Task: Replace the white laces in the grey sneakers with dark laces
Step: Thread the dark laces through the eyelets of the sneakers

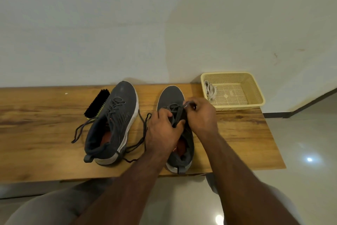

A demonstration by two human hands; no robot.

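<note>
Both hands' fingers point(189, 105) pinch dark lace point(176, 113) over right sneaker point(170, 95).

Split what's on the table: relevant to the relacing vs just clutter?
Relevant:
left sneaker, dark-laced, untied
right sneaker, being laced
dark lace, gripped by left hand, tip pinched by right hand
white laces in yellow basket

Clutter:
black brush beside left sneaker

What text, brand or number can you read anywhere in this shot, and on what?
None can be read.
Left sneaker: no legible logo.
Right sneaker: mostly behind the hands, no text showing.
Brush, basket: no labels visible.
</note>
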